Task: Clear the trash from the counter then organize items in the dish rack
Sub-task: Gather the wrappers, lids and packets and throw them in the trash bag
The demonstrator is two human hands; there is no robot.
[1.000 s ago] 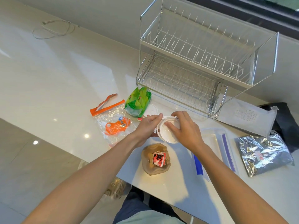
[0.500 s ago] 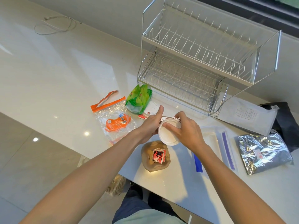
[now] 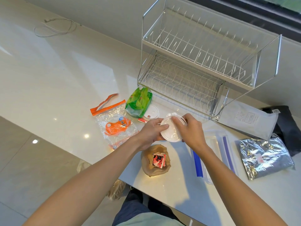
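While a two-tier wire dish rack (image 3: 203, 62) stands bare at the back of the glossy white desk (image 3: 57, 75), the left hand (image 3: 150, 132) and right hand (image 3: 189, 131) both grip a round white plastic container (image 3: 169, 130) just above the desk's front, fingers curled round its rim and hiding its far side. A crumpled brown paper bag (image 3: 155, 162) below holds a red sachet; crinkled foil pouch (image 3: 265, 157) lies right.
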